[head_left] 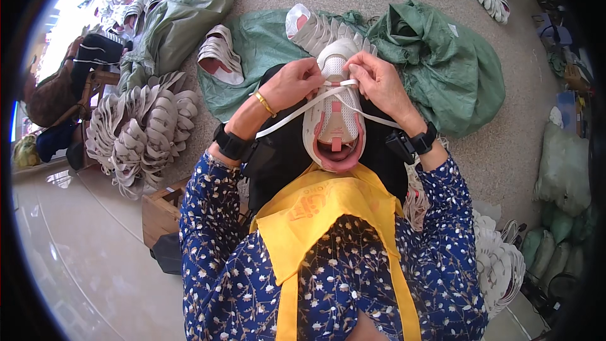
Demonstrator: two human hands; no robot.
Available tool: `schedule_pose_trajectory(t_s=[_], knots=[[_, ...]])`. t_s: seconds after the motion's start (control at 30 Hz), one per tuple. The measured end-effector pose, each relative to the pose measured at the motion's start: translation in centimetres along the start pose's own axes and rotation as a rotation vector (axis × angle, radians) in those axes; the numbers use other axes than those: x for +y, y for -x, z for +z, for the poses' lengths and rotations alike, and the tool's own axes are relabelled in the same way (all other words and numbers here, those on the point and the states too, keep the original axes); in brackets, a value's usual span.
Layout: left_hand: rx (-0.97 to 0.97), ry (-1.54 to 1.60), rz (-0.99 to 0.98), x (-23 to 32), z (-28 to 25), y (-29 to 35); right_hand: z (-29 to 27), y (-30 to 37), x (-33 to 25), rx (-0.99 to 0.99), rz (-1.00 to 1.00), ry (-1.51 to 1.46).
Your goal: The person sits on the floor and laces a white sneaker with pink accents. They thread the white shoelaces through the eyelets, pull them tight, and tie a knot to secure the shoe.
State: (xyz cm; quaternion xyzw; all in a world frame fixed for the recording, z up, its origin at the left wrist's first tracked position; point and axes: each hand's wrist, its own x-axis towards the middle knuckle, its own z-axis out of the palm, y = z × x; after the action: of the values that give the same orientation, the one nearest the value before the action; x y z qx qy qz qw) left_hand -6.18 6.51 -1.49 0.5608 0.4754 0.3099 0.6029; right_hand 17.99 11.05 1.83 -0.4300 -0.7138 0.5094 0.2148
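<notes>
Head view: white-and-pink shoe (335, 123) sits on the black cloth (274, 180) over the person's lap, just beyond the yellow apron (331, 202); toe points away from the body, open heel with pink lining faces the person, long axis running nearly straight away from the torso. Left hand (297, 85) comes in from lower left, forearm slanting inward, knuckles up, fingers curled, thumb and fingertips together on the white lace (290, 116). Right hand (377, 85) mirrors it from lower right, fingertips bent down and pinched on the lace at the shoe's other edge. Lace strands trail out to both sides. Green sack (435, 69) beyond, right.
</notes>
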Motion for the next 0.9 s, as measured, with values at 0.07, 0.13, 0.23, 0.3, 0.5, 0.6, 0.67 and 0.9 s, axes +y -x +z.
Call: schedule_pose_trajectory(t_s=[0.07, 0.13, 0.23, 0.3, 0.5, 0.6, 0.67, 0.9], knots=[[0.033, -0.087, 0.026, -0.1, 0.2, 0.1, -0.3, 0.3, 0.0, -0.028, 0.039, -0.047], [0.043, -0.12, 0.038, 0.0, 0.4, 0.3, -0.4, 0.6, 0.3, -0.029, 0.029, -0.127], [0.035, -0.104, 0.044, 0.2, 0.3, 0.4, -0.4, 0.8, 0.4, 0.005, 0.0, -0.202], [0.052, -0.115, 0.061, -0.2, 0.4, 0.4, -0.2, 1.6, 0.0, 0.066, -0.004, -0.191], [0.074, -0.135, 0.054, -0.5, 0.5, 0.3, 0.0, 5.3, -1.9, 0.025, 0.068, 0.033], [0.126, -0.12, 0.075, -0.9, 0.6, 0.3, 0.1, 5.9, -2.0, -0.001, 0.082, 0.055], [0.115, -0.161, 0.089, -0.4, 0.8, 0.4, -0.4, 6.0, -2.4, 0.025, 0.062, 0.096], [0.165, -0.202, 0.214, -0.2, 1.2, 1.1, -4.4, 9.2, -3.6, 0.047, 0.096, 0.145]])
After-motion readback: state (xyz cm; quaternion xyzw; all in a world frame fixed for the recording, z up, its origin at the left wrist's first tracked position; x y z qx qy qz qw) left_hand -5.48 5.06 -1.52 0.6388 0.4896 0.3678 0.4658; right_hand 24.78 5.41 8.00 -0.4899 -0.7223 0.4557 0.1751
